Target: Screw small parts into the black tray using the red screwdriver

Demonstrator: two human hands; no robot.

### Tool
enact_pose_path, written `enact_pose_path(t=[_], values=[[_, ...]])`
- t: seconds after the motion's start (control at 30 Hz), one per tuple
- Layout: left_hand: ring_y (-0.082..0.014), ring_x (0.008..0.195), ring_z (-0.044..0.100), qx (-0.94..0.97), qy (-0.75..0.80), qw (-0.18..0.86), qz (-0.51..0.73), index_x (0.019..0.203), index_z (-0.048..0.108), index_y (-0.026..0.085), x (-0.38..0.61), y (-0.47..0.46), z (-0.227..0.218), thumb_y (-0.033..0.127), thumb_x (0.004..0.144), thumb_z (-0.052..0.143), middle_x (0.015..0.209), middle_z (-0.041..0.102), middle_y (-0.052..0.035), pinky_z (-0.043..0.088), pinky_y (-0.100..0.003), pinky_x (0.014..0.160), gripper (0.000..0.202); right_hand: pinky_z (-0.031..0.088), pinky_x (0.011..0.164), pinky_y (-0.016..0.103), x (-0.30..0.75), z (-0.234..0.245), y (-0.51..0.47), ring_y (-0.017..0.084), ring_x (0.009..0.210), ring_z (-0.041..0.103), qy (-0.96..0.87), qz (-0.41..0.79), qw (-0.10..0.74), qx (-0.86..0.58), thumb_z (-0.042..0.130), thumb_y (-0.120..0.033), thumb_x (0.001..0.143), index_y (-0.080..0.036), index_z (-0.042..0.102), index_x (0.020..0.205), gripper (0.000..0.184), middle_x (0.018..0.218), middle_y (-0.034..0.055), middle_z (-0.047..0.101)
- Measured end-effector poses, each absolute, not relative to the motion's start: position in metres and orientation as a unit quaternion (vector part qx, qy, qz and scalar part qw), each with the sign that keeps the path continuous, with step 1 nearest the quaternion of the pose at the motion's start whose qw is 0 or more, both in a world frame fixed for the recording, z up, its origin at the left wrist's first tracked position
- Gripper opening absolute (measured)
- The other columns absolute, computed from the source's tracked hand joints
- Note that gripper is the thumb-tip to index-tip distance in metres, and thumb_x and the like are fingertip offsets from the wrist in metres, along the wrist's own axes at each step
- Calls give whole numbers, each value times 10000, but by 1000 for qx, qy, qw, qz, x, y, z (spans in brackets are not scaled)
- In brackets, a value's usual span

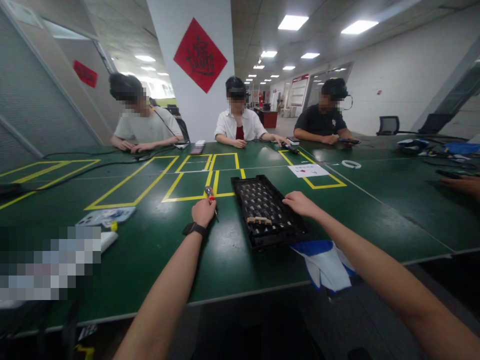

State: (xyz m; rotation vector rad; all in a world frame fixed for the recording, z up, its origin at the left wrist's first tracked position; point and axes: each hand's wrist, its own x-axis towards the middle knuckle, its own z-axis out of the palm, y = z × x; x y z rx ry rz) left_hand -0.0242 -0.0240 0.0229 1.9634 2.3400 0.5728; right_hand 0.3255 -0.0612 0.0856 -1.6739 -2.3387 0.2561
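A screwdriver (pixel 210 192) with a red and clear handle is gripped in my left hand (pixel 203 212), its thin shaft pointing down toward the table. To the right of it lies a black rectangular tray-like frame (pixel 242 220) with rows of shiny round shapes inside. My right hand (pixel 299 204) is at the frame's right edge, fingers curled onto its rim. A small tan and dark strip (pixel 259 221) rests in the near part of the frame. Under the frame's near right corner, a blue and white glove (pixel 326 265) hangs over the table edge.
Yellow tape (pixel 112 206) marks rectangles on the green table (pixel 157 260). A printed white sheet (pixel 308 171) and a white ring (pixel 351 164) lie beyond the frame. A phone-like case (pixel 107 216) is at left. Several people sit around the table; cables cross its left side.
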Motion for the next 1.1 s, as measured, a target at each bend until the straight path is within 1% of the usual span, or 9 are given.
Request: enact_pose_path(t=[0.27, 0.5, 0.6, 0.7, 0.8, 0.9, 0.97, 1.03, 1.1], values=[[-223, 805, 620, 604, 743, 54, 283, 964, 593, 163, -25, -27, 28, 392, 929, 206, 823, 676, -111, 399, -281, 666, 452, 357, 743, 284, 251, 56, -37, 221, 845, 592, -783, 68, 140, -602, 332, -310, 885, -120, 662, 786, 394, 861, 144, 672], [-216, 775, 615, 632, 722, -27, 282, 1066, 525, 162, -14, -39, 46, 420, 948, 160, 885, 664, -119, 342, -261, 611, 463, 385, 699, 308, 243, 58, -37, 230, 810, 587, -757, 48, 149, -635, 295, -424, 901, -146, 646, 870, 449, 846, 131, 668], [-200, 725, 602, 671, 692, -67, 259, 1061, 526, 171, -8, -48, 59, 444, 946, 169, 823, 656, -96, 316, -253, 598, 464, 395, 794, 351, 236, 74, -49, 251, 956, 548, -755, 34, 260, -602, 269, -530, 892, -182, 539, 1138, 505, 1031, 120, 632], [-182, 674, 576, 770, 589, -103, 221, 1004, 559, 195, 4, -59, 69, 489, 931, 215, 727, 629, -66, 304, -250, 596, 459, 417, 831, 324, 221, 85, -60, 199, 960, 539, -779, 182, 399, -448, 417, -536, 841, -253, 389, 1293, 534, 1109, 52, 603], [-165, 623, 541, 850, 478, -124, 183, 952, 586, 204, 19, -67, 74, 519, 918, 241, 660, 592, -49, 298, -251, 590, 468, 444, 666, 282, 206, 84, -62, 160, 813, 567, -687, 418, 491, -335, 481, -491, 816, -234, 411, 1236, 497, 1050, 50, 614], [-152, 594, 514, 877, 426, -101, 195, 916, 593, 201, 28, -69, 76, 499, 925, 248, 634, 568, -31, 293, -250, 578, 456, 396, 542, 247, 206, 81, -56, 117, 615, 523, -563, 553, 548, -276, 536, -495, 780, -183, 516, 999, 382, 796, 29, 610], [-147, 619, 517, 880, 420, -65, 212, 849, 595, 192, 27, -66, 75, 461, 935, 255, 651, 573, -28, 306, -248, 592, 442, 334, 473, 229, 219, 80, -47, 85, 471, 407, -524, 563, 575, -278, 478, -548, 796, -181, 533, 911, 388, 590, -30, 497], [-151, 684, 533, 882, 415, -23, 224, 809, 599, 186, 21, -61, 72, 434, 926, 314, 707, 597, -31, 337, -250, 640, 395, 269, 433, 223, 240, 81, -38, 76, 398, 280, -542, 500, 585, -338, 378, -583, 829, -187, 547, 921, 440, 486, -70, 355], [-163, 781, 549, 890, 399, 11, 221, 830, 618, 191, 13, -55, 68, 428, 873, 445, 804, 630, -32, 364, -270, 732, 297, 287, 464, 227, 261, 78, -31, 86, 427, 336, -597, 357, 553, -458, 409, -559, 829, -177, 564, 880, 415, 499, -52, 389]])
